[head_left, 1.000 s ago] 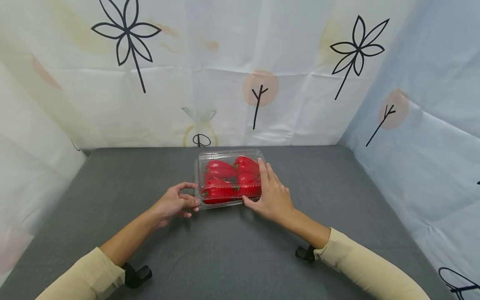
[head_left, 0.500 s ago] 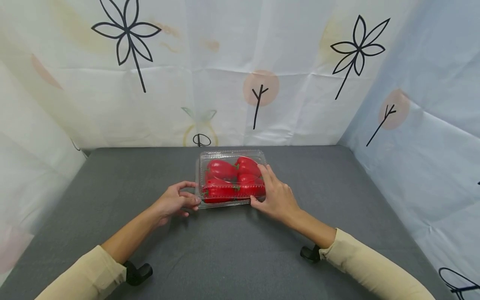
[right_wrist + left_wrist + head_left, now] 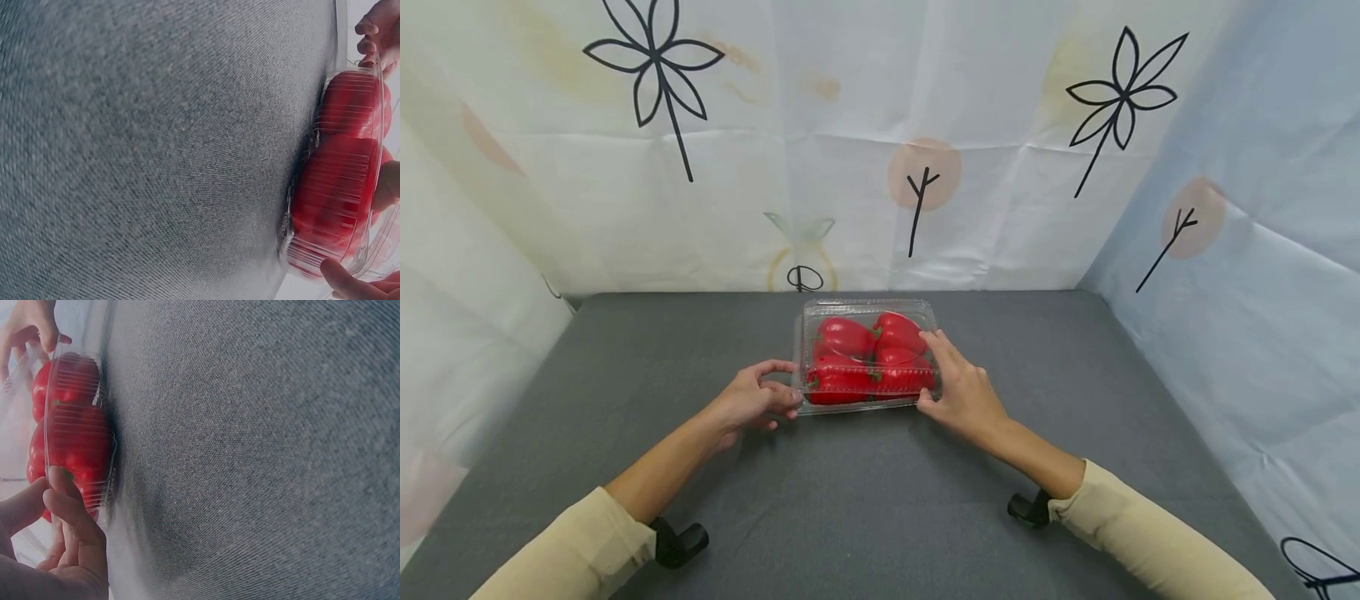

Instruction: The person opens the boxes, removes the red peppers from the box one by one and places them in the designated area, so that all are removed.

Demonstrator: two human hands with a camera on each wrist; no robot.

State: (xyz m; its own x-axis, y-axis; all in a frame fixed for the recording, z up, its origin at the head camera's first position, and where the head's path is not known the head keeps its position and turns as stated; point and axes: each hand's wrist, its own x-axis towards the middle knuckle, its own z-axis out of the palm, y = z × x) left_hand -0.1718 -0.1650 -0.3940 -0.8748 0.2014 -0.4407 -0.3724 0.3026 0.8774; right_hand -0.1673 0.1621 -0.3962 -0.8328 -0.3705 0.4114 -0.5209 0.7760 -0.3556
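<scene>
A clear plastic clamshell box (image 3: 867, 307) with several red bell peppers (image 3: 844, 337) inside stands at the back middle of the table. My left hand (image 3: 751, 403) holds its left front corner. In the left wrist view, the thumb and forefinger of that left hand (image 3: 78, 540) pinch the rim. My right hand (image 3: 967, 397) grips the right front corner, thumb low at the front and fingers over the lid's right side. The right wrist view shows this thumb (image 3: 342, 276) at the ribbed wall. How tightly the lid sits is hard to tell.
Grey cloth covers the table (image 3: 850, 508). A white patterned curtain (image 3: 850, 167) hangs right behind the box, and further curtains (image 3: 1262, 350) enclose the sides. Black wrist bands (image 3: 677, 543) sit at both cuffs.
My right hand has slid to the right along the box's front to its right corner. The box has shifted very slightly right. My left hand has stayed nearly still.
</scene>
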